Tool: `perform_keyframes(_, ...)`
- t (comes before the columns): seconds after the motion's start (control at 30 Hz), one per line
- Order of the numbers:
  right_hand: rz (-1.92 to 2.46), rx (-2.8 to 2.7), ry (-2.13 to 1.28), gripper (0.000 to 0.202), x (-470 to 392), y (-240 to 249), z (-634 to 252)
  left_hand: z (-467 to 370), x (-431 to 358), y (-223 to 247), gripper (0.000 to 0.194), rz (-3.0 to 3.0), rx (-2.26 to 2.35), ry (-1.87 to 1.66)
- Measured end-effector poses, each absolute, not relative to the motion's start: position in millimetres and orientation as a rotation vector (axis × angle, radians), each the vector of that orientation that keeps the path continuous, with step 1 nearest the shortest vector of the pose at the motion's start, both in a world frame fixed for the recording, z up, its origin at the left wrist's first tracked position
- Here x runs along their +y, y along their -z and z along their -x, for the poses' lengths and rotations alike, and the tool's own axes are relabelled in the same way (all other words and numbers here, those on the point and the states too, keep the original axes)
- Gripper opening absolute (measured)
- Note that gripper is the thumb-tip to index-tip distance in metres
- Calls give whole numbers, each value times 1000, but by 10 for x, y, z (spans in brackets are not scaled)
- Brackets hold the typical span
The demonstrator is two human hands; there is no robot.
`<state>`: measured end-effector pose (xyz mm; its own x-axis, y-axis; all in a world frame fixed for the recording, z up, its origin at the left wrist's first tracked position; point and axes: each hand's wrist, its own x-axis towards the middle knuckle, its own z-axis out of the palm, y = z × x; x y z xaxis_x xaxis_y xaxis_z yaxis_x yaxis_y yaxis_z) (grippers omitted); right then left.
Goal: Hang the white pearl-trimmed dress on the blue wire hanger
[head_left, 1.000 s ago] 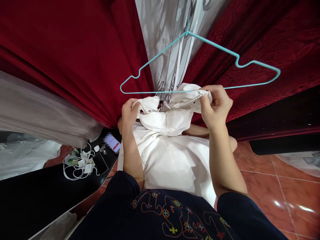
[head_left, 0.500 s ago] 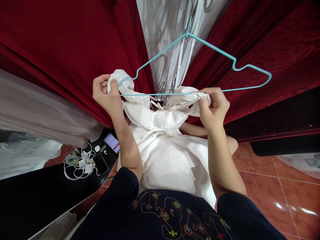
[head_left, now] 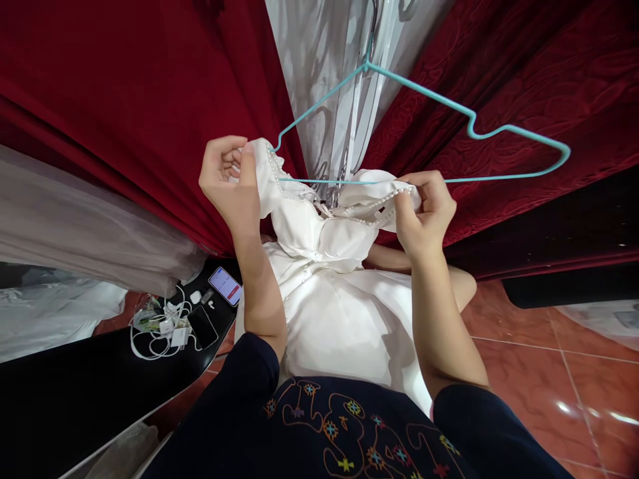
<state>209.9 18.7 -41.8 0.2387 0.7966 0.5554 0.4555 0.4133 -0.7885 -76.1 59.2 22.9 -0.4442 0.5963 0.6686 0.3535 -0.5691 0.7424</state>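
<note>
A white dress [head_left: 344, 319] with pearl-like trim along its neckline lies over my lap, its bodice lifted toward the curtains. My left hand [head_left: 229, 173] is closed on the left sleeve of the dress, pinching it up by its outer edge. At the other side my right hand [head_left: 426, 206] grips the beaded edge of the right sleeve between thumb and fingers. A light-blue hanger [head_left: 424, 93] hangs upright above the bodice. Its left end is inside the left sleeve, partly hidden by the fabric, while its right end sticks out bare beyond my right hand.
On the left stands a black bench [head_left: 100, 372] holding a lit phone [head_left: 225, 286], a dark phone [head_left: 202, 327] and tangled white cables [head_left: 154, 342]. Red curtains [head_left: 150, 86] hang in front on both sides. Red floor tiles [head_left: 529, 352] show at the right.
My left hand has moved right and slightly up, drawing the left sleeve further over the hanger's left end. The hanger has tilted and shifted a little; my right hand stays almost in place.
</note>
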Motion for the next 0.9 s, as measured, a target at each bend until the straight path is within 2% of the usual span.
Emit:
perform_keyframes(0.2, 1213, -1430, -328, 30, 215, 431, -2103, 848, 502, 69, 9, -1538, 1579, -1907)
perform_keyframes(0.33, 1213, -1431, -326, 32, 211, 455, -2077, 717, 548, 74, 24, -1636, 1699, -1922)
perform_keyframes(0.4, 1211, -1430, -332, 32, 201, 458, -2073, 695, 661, 85, 28, -1646, 1670, -1963)
perform_keyframes(0.57, 1200, -1434, -340, 26, 189, 441, -2082, 753, 940, 198, 12, -1519, 1550, -2029)
perform_keyframes(0.67, 1175, -1430, -368, 23, 191, 431, -2074, 741, 943, 211, 10, -1509, 1530, -2041)
perform_keyframes(0.9, 1180, -1418, -425, 23, 187, 436, -2033, 563, 640, 74, 20, -1522, 1415, -2050)
